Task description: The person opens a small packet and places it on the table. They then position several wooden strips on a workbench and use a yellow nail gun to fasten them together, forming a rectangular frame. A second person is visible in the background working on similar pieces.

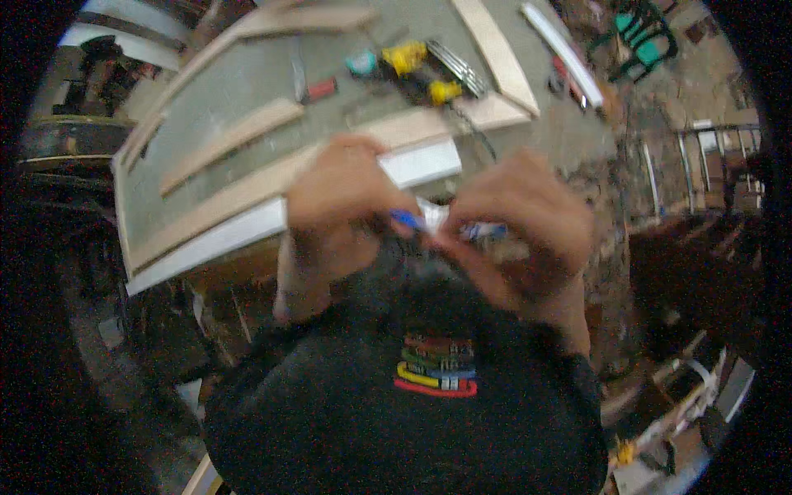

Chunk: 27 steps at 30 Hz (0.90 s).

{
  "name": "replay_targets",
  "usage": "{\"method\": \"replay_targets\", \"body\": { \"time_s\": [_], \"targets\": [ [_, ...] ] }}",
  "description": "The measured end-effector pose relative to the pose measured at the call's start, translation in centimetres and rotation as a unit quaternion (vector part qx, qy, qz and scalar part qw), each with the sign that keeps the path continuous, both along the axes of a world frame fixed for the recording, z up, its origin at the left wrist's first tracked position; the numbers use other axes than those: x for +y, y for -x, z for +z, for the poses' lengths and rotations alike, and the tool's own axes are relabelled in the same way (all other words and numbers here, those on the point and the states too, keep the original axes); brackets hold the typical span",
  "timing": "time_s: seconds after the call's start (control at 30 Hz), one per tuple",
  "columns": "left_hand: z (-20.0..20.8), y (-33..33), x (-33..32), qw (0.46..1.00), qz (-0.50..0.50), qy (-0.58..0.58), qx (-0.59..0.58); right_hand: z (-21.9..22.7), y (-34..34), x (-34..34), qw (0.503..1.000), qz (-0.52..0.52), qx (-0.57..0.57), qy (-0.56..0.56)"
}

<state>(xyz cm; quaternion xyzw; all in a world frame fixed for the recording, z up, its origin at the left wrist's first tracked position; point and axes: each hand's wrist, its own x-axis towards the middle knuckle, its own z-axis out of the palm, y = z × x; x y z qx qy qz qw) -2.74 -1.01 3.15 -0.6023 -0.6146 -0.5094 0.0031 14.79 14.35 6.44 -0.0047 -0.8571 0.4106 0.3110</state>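
Note:
In front of my dark shirt, both hands are raised close together over the near edge of the worktable. Between their fingertips is a small blue-and-white thing point(431, 216), blurred by motion, so its kind is unclear. My left hand point(346, 194) is closed on its blue end. My right hand point(528, 223) grips the white part, and a printed blue-and-white bit shows beneath its curled fingers. Just beyond the hands, a white strip point(206, 241) runs along the near side of a pale wooden frame point(495, 114).
A yellow-and-black power tool point(408, 59) lies within the frame, its cord trailing nearer. Left of it are a red-handled tool point(322, 89) and a loose wooden strip point(235, 142). Another white strip point(565, 56) lies farther right. A green chair point(645, 40) stands beyond the table.

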Motion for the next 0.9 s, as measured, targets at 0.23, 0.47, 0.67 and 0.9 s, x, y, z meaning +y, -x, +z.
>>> {"method": "replay_targets", "body": {
  "time_s": [0.23, 0.47, 0.67, 0.9],
  "targets": [
    [-0.4, 1.1, -0.7, 0.981, -0.145, 0.121, 0.042, -2.8, 1.1, 1.0, 0.969, 0.163, -0.110, 0.147],
    [-1.2, 0.9, -1.3, 0.966, -0.227, 0.125, 0.028, -5.5, -0.4, 0.3, 0.931, 0.254, -0.107, 0.237],
    [-0.4, 1.1, -1.4, 0.987, -0.151, 0.060, 0.019, -3.8, -0.7, 0.9, 0.868, 0.380, -0.009, 0.318],
    [1.9, -0.4, -2.6, 0.995, -0.072, -0.032, 0.065, -2.0, -4.1, 1.1, 0.950, 0.209, 0.012, 0.232]
  ]
}}
